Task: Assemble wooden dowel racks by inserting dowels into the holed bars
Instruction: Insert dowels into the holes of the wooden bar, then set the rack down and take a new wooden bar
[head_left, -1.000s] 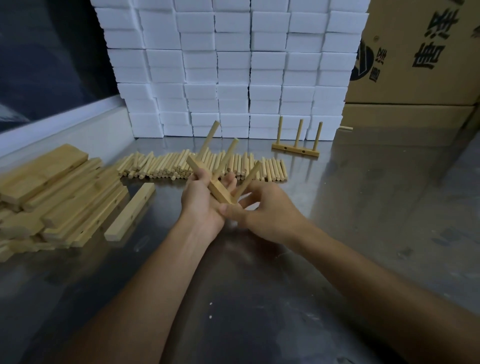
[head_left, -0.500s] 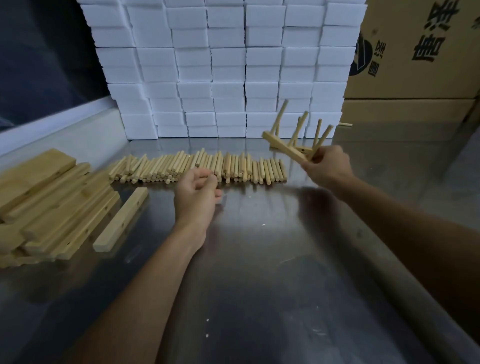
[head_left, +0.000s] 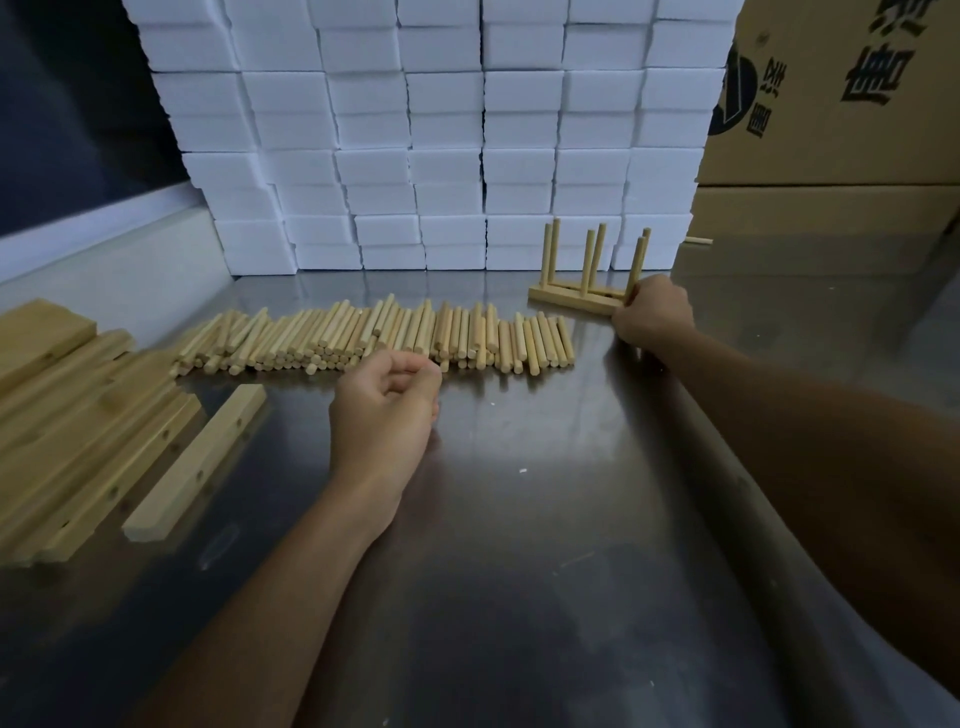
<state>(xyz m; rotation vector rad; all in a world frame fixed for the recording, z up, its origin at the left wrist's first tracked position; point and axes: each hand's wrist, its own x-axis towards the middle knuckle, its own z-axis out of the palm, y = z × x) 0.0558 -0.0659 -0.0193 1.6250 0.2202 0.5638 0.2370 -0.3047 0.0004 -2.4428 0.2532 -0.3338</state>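
Head view: a rack (head_left: 582, 299) is gripped at its near end by the right hand (head_left: 653, 317) and stood on the bench (head_left: 519, 519) beside another, evidently to park it. The left hand (head_left: 384, 410) hovers loosely curled, empty, near the dowels (head_left: 374, 338), well placed for picking.

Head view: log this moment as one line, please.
phase: setting rack down | right hand: grips finished rack on table | left hand: idle, loosely curled, near loose dowels
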